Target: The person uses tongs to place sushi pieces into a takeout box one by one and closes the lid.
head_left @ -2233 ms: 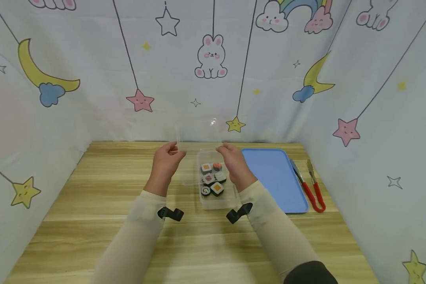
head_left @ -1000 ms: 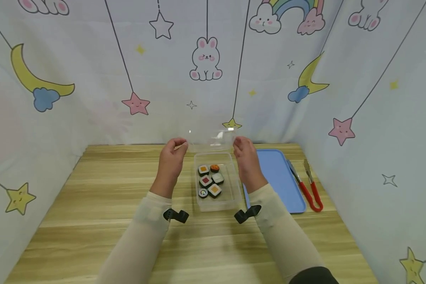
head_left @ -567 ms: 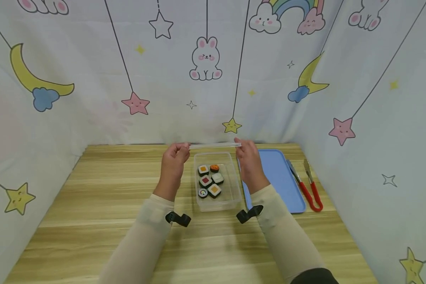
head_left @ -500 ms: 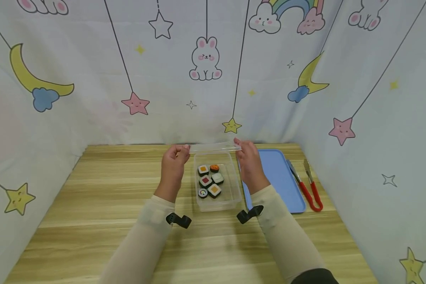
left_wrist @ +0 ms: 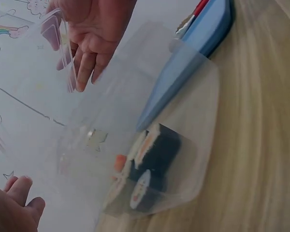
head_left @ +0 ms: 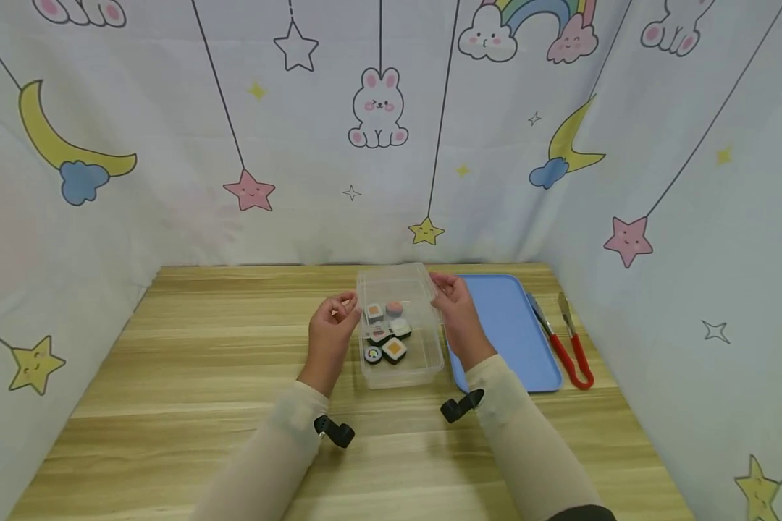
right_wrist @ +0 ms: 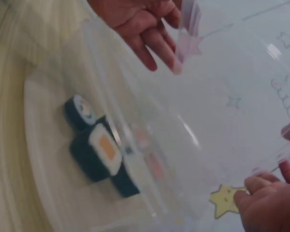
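Observation:
A clear plastic lid (head_left: 397, 278) is held tilted over the far part of a clear plastic box (head_left: 400, 379). My left hand (head_left: 331, 336) pinches the lid's left edge between thumb and fingers. On the opposite edge, my right hand (head_left: 459, 315) grips it the same way. Several sushi pieces lie in the left half of the box; one with an orange centre (head_left: 394, 350) sits nearest the front, beside a small round roll (head_left: 373, 354). The farther pieces look hazy through the lid. Both wrist views show the lid apart from the box, at least along its near side.
Right of the box lies a blue tray (head_left: 505, 333), partly behind my right hand and forearm. Metal tongs with red handles (head_left: 581, 362) lie along the tray's right edge. A patterned white curtain (head_left: 300, 217) closes off the back and sides of the wooden table (head_left: 221, 347).
The lid has come down and toward me, from nearly edge-on behind the box to over its far half. Both hands have moved down with it, the left also shifting rightward.

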Tool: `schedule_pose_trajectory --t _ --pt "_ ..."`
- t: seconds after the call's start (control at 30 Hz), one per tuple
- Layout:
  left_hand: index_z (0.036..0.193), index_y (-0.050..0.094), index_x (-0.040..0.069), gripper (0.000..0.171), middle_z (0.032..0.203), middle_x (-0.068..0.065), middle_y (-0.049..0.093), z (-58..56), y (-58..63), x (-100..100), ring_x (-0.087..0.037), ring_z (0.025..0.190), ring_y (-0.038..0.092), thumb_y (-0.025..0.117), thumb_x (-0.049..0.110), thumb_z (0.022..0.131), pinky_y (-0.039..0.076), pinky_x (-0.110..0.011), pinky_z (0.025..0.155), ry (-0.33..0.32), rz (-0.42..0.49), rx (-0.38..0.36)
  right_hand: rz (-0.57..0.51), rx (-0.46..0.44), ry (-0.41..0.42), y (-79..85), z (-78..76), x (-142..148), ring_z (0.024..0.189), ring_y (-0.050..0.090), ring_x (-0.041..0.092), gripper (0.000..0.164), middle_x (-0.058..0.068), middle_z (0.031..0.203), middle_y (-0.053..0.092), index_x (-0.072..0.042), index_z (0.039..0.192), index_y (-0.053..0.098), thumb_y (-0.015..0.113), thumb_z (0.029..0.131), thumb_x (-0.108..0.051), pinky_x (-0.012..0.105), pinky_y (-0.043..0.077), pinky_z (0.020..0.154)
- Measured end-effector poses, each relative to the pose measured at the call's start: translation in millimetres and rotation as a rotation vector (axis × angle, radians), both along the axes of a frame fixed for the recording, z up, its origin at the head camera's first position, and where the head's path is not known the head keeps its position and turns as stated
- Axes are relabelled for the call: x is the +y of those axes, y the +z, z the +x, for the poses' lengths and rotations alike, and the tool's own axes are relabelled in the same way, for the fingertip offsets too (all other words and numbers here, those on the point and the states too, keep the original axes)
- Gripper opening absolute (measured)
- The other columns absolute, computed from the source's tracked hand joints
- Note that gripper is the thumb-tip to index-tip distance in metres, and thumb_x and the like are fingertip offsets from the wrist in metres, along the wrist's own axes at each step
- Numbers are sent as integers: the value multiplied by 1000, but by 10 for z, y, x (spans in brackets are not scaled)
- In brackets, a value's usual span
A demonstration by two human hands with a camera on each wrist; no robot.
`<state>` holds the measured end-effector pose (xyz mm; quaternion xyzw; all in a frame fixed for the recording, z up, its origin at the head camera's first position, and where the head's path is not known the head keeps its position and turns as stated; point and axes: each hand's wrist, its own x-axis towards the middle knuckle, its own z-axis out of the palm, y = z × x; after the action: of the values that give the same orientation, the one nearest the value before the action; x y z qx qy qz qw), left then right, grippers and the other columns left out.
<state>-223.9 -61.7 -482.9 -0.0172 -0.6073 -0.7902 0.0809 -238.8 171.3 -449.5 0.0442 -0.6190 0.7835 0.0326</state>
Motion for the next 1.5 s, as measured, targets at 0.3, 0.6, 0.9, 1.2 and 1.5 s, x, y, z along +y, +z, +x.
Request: schedule_pose_trajectory --t 0.3,0.6,0.9,1.2,1.5 --pt "103 44 -11 30 154 -10 46 124 -245 -5 -22 141 52 70 3 98 52 -14 85 -29 -119 -6 152 7 100 -421 83 160 156 24 20 66 11 169 26 -5 158 25 45 98 12 39 41 110" --pt "105 45 -12 27 155 -13 44 167 -376 28 -23 142 50 67 -9 92 52 -16 87 -25 -135 13 186 55 142 -634 172 197 157 22 19 82 3 172 20 -18 166 11 48 99 11 53 29 121" --pt "96 49 -9 25 150 -25 45 180 -412 38 -33 141 50 71 -13 86 39 -50 115 -22 -240 128 334 69 116 -688 208 222 156 23 17 77 -2 168 33 -18 166 17 50 101 8 52 33 116" --pt "90 53 2 23 150 -19 50 217 -382 -11 -31 140 52 75 -4 88 44 -46 113 -40 -493 168 773 79 63 -599 278 258 157 22 22 71 -15 163 37 -26 166 24 61 105 -21 57 26 122" --pt "127 65 9 40 159 -12 43 195 -186 -70 -37 149 37 78 6 90 39 -60 114 -81 -742 198 912 124 70 -421 324 264 153 31 35 79 2 168 32 -18 167 21 65 104 -34 61 31 118"
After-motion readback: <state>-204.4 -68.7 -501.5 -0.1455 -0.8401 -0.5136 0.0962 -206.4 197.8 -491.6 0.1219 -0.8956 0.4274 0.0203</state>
